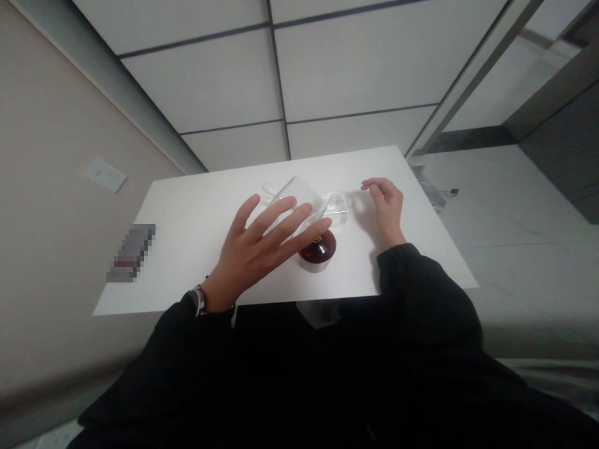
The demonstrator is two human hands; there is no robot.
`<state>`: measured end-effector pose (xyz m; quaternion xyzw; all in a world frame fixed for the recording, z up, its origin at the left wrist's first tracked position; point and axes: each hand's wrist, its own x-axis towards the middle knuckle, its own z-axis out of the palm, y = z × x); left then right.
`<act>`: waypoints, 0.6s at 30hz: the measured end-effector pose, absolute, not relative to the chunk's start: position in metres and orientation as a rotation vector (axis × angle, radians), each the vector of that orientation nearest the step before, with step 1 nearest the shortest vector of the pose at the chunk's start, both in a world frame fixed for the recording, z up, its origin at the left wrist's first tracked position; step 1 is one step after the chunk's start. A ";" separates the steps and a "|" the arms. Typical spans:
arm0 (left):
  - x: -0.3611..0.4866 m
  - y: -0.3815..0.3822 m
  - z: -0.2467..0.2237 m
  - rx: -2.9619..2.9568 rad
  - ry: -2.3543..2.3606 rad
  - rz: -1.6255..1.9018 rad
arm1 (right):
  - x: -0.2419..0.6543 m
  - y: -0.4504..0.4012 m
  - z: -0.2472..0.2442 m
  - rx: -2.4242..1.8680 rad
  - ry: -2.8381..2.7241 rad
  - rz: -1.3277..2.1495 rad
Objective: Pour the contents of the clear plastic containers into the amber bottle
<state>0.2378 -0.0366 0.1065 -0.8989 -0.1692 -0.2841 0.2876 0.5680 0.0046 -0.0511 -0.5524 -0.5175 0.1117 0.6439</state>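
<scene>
My left hand [262,246] is spread open over the middle of the white table, its fingers in front of a clear transparent container [298,190]. Whether it touches the container cannot be made out. Just beyond its little finger sits a round dark red object [318,251] with a pale base, partly covered by that finger. Another clear piece [337,209] lies to the right of the container. My right hand [386,206] is at the right of these, fingers loosely bent and apart, with nothing visible in it.
The white table [187,218] stands against white panels. A pixelated grey object [131,252] lies at its left edge. A wall socket [107,174] is on the left wall. Clear plastic [428,187] shows beyond the table's right edge.
</scene>
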 end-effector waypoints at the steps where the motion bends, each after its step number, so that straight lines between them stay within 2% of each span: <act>1: 0.238 -0.037 0.107 -2.389 -0.447 -0.754 | 0.568 0.005 -0.051 -1.255 -1.180 0.254; 18: 0.235 -0.036 0.111 -2.582 -0.502 -0.674 | 0.567 0.004 -0.049 -1.257 -1.195 0.229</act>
